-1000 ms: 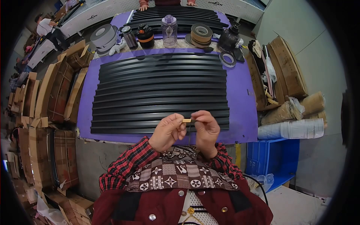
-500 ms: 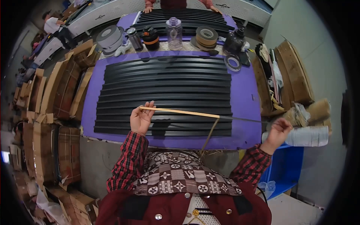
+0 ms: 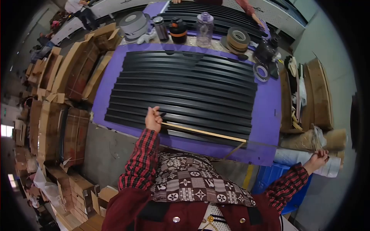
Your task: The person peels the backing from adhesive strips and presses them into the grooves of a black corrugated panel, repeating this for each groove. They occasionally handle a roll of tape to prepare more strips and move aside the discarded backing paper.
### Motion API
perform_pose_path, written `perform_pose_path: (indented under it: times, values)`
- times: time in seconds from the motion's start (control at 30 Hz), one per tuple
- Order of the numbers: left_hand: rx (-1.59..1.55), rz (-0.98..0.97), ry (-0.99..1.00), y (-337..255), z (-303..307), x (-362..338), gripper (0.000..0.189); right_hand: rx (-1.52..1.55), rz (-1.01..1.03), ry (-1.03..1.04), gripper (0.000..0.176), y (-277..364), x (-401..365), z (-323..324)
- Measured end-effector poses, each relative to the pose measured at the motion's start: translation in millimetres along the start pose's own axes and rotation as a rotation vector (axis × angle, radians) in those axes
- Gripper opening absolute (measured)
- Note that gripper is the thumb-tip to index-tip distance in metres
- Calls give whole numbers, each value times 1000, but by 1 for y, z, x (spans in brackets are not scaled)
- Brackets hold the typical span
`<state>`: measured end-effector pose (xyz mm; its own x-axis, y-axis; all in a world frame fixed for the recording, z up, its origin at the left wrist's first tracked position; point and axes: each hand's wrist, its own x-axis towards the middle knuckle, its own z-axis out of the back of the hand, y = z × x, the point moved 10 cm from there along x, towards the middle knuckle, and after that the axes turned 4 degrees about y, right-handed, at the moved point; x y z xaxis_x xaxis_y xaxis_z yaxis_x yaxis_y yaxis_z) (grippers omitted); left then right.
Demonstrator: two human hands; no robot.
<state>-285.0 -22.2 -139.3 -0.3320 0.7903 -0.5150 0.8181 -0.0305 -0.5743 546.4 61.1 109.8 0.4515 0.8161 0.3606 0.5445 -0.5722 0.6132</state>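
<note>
A narrow yellow tape strip (image 3: 204,132) stretches over the near ridges of a black corrugated panel (image 3: 181,84). My left hand (image 3: 153,120) is closed at the strip's left end, above the panel's near left part; its curled fingers partly hide the grip. From the yellow strip's right end, a thin dark length runs out past the purple table (image 3: 266,123) to my right hand (image 3: 317,159), whose fingers are pinched on it. Another thin brownish length hangs from the same corner toward my apron (image 3: 196,177).
Tape rolls (image 3: 135,27), a black bottle (image 3: 178,30) and a clear bottle (image 3: 204,29) line the table's far side. Cardboard boxes (image 3: 75,73) stack up at left; an open box (image 3: 318,92) and wrapped rolls (image 3: 327,165) stand right. Another person's hand (image 3: 256,19) touches a farther panel.
The strip has come down closer to the panel's near edge. My right hand has reached farther right and lower. My left fingers have curled closed, and the view has shifted.
</note>
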Motion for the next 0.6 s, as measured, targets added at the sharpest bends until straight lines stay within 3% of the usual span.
perform_pose_path:
  times: [0.07,0.1,0.17,0.27,0.37,0.4,0.43,0.5,0.6]
  values:
    - [55,-35,2,-16,-10,11,42,-97,135,-79,11,21,22,-4]
    - [82,-23,-18,-22,-15,17,42,1,116,-64,15,20,28,-29]
    - [101,-7,34,-30,-22,37,41,-285,142,-69,17,31,46,-48]
    - [86,-12,40,-36,-37,55,35,-333,210,-96,12,33,53,-109]
    - [162,-48,37,-29,-43,72,29,-648,170,-150,5,62,108,-107]
    - [249,-26,133,-4,-50,80,25,-741,141,-132,8,74,133,-106]
    - [-90,277,384,56,-82,72,16,-799,143,-109,10,71,158,-126]
    - [689,68,895,90,-146,34,19,-881,177,-9,15,31,187,-209]
    - [1130,-66,1229,58,-201,-28,21,-905,72,254,22,-139,152,-373]
